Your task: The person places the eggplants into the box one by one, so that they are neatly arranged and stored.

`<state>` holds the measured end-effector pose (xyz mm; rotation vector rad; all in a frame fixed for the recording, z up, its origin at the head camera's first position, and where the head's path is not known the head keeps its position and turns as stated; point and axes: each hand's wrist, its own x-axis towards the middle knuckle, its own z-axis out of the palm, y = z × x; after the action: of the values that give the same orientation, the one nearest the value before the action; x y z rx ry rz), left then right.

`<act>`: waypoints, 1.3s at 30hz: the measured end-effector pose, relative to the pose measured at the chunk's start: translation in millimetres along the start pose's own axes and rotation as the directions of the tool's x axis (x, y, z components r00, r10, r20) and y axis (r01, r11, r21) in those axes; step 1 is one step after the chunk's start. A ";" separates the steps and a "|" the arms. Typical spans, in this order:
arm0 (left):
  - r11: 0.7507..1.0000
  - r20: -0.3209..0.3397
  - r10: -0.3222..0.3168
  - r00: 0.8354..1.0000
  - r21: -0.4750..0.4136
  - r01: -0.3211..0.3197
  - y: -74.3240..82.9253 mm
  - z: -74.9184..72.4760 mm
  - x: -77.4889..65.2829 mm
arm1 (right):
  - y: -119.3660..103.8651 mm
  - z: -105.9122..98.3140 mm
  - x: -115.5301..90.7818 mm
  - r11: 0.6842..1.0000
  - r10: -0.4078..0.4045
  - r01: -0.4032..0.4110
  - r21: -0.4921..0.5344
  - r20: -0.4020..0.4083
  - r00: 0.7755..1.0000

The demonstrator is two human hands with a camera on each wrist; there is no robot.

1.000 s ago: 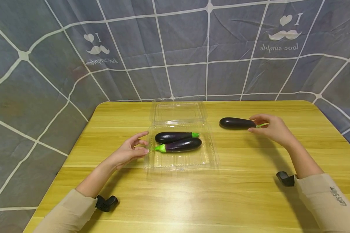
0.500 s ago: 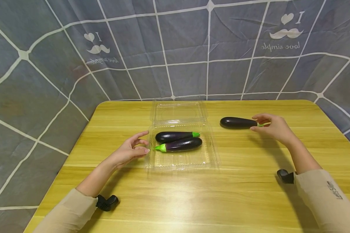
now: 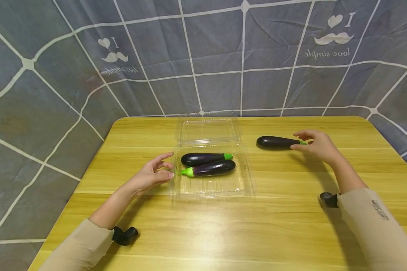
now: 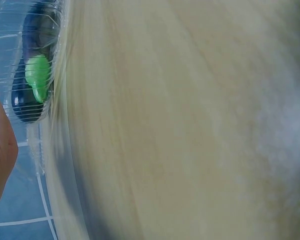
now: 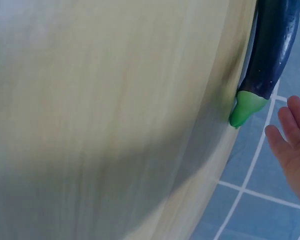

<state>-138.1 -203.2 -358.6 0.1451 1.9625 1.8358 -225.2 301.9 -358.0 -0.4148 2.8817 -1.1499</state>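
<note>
Two dark purple eggplants, one in back (image 3: 203, 159) and one in front (image 3: 214, 168), lie side by side in a clear plastic clamshell box (image 3: 220, 190), their green caps pointing opposite ways. My left hand (image 3: 151, 176) is at the box's left edge, fingers loosely bent and holding nothing. A third eggplant (image 3: 277, 142) lies on the table to the right of the box, its green cap (image 5: 249, 106) toward my right hand (image 3: 317, 146). That hand hovers over the cap end with thumb and fingers apart; in the right wrist view the relaxed fingers (image 5: 292, 125) stand clear of the eggplant.
The box's clear lid (image 3: 208, 129) is folded back toward the table's far edge. Everything stands on a wood-grain table (image 3: 203, 233). A grey curtain with white lines (image 3: 217, 90) hangs behind and at the sides. Black wrist cameras sit on both forearms.
My right hand has shifted very slightly over the cap end of the third eggplant, and the right forearm has swung a little inward. The left hand and the eggplants have stayed put.
</note>
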 end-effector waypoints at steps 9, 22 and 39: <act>1.000 0.004 -0.004 1.000 -0.004 0.004 0.6 -0.2 -0.2 | 5.7 3.1 7.2 0.999 0.032 -0.031 -0.028 0.044 0.998; 1.000 -0.004 -0.005 1.000 0.000 0.005 0.8 -0.4 -0.2 | 15.3 6.3 14.4 0.997 0.070 -0.064 -0.051 0.124 0.990; 1.000 -0.006 -0.007 1.000 0.001 0.007 0.8 -0.1 -0.5 | 17.8 11.2 16.8 0.988 -0.045 0.057 -0.143 0.090 0.995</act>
<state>-137.9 -203.5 -357.7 0.1324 1.9655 1.8334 -244.5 302.5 -376.8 -0.5315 2.9043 -0.9057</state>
